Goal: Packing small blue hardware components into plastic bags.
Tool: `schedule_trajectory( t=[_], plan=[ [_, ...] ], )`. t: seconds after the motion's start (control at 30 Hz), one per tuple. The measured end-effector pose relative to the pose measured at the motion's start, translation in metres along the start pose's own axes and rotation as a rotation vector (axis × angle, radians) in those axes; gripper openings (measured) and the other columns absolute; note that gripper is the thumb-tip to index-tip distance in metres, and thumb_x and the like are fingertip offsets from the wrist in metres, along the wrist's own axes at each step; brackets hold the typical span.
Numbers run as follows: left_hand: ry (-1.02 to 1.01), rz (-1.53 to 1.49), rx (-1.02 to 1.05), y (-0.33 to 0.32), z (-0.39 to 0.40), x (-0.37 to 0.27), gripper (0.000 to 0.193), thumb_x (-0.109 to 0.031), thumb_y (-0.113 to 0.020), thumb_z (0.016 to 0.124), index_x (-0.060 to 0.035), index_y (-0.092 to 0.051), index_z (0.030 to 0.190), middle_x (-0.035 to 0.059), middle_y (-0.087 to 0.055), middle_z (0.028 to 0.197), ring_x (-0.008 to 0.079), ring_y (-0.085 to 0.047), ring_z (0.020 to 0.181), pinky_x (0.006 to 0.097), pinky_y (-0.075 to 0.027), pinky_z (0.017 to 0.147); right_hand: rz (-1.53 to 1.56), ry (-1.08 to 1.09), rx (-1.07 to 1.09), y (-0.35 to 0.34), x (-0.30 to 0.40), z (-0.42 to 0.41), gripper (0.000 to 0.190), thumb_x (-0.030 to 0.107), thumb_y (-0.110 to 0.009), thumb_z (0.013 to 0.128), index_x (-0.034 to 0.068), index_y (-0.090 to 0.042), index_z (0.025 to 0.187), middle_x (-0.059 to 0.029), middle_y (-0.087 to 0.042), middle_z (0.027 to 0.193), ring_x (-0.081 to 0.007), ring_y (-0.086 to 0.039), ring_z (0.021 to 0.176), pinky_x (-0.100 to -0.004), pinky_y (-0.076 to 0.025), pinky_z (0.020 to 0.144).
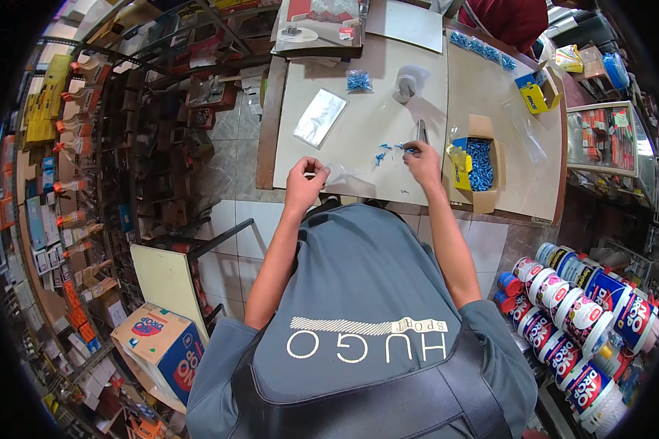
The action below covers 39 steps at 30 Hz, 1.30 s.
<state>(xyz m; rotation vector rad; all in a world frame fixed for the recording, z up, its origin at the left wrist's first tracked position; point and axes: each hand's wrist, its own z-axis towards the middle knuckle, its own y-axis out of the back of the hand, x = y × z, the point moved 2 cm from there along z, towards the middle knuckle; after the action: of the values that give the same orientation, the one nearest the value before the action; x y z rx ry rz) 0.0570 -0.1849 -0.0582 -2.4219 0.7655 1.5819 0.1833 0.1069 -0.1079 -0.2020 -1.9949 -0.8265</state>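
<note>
My left hand (306, 184) pinches a small clear plastic bag (341, 174) by its edge, near the table's front edge. My right hand (425, 164) has its fingertips closed around a small blue part (409, 149) just above the tabletop. Several loose blue parts (380, 157) lie between the hands. Right behind the right hand's fingers is a stapler (422, 130), partly covered by them. An open carton (459, 164), yellow and blue, stands right of that hand, full of blue parts (480, 163).
On the table (318, 68) lie a stack of clear bags (321, 118), a filled bag (358, 81) and a roll in plastic (407, 88). More filled bags (482, 50) and another carton (535, 93) line the right. A person's red garment (494, 22) shows beyond. Paint tubs (560, 313) stand at right.
</note>
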Motion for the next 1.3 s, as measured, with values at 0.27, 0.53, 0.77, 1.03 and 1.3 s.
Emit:
schedule_trajectory(
  t=[0.27, 0.53, 0.77, 1.03, 1.3],
  plan=[
    [-0.009, -0.010, -0.015, 0.006, -0.005, 0.006, 0.016, -0.011, -0.074, 0.089, -0.0003, -0.062, 0.094, 0.0039, -0.062, 0.087, 0.0108, -0.060, 0.069, 0.0269, -0.052, 0.064, -0.250, 0.242, -0.041, -0.025, 0.000, -0.004, 0.031, 0.005, -0.066, 0.084, -0.002, -0.072, 0.113, -0.0217, -0.075, 0.104, -0.0289, -0.075, 0.093, -0.0370, -0.058, 0.083],
    [-0.016, -0.014, -0.017, 0.005, -0.005, 0.010, 0.017, -0.012, -0.074, 0.089, -0.0004, -0.063, 0.095, 0.0042, -0.063, 0.088, 0.0108, -0.060, 0.070, 0.0269, -0.052, 0.062, -0.188, 0.151, -0.455, 0.082, 0.007, -0.011, 0.035, 0.002, -0.063, 0.085, 0.001, -0.071, 0.119, -0.0188, -0.072, 0.111, -0.0321, -0.072, 0.096, -0.0395, -0.057, 0.087],
    [0.019, 0.031, 0.054, 0.001, -0.002, 0.005, 0.016, -0.011, -0.074, 0.090, -0.0021, -0.063, 0.098, 0.0044, -0.064, 0.093, 0.0111, -0.061, 0.078, 0.0273, -0.055, 0.067, -0.703, 0.149, -0.437, 0.147, -0.055, -0.020, 0.045, 0.002, -0.058, 0.086, 0.002, -0.065, 0.130, -0.0254, -0.063, 0.130, -0.0422, -0.059, 0.123, -0.0475, -0.047, 0.105],
    [-0.031, 0.039, 0.046, -0.003, -0.001, 0.005, 0.019, -0.013, -0.075, 0.089, -0.0001, -0.063, 0.095, 0.0045, -0.065, 0.086, 0.0111, -0.063, 0.070, 0.0272, -0.053, 0.064, -0.548, 0.038, -0.366, 0.160, -0.044, -0.022, 0.030, 0.008, -0.075, 0.084, 0.001, -0.073, 0.113, -0.0226, -0.073, 0.105, -0.0409, -0.069, 0.101, -0.0458, -0.053, 0.092],
    [-0.032, 0.008, 0.027, -0.002, -0.002, 0.010, 0.019, -0.013, -0.074, 0.089, 0.0004, -0.063, 0.095, 0.0047, -0.065, 0.085, 0.0109, -0.062, 0.070, 0.0270, -0.053, 0.064, -0.291, 0.024, -0.477, 0.168, -0.055, -0.027, 0.023, 0.012, -0.075, 0.090, 0.002, -0.075, 0.111, -0.0161, -0.077, 0.095, -0.0237, -0.074, 0.084, -0.0346, -0.057, 0.075]
  ],
)
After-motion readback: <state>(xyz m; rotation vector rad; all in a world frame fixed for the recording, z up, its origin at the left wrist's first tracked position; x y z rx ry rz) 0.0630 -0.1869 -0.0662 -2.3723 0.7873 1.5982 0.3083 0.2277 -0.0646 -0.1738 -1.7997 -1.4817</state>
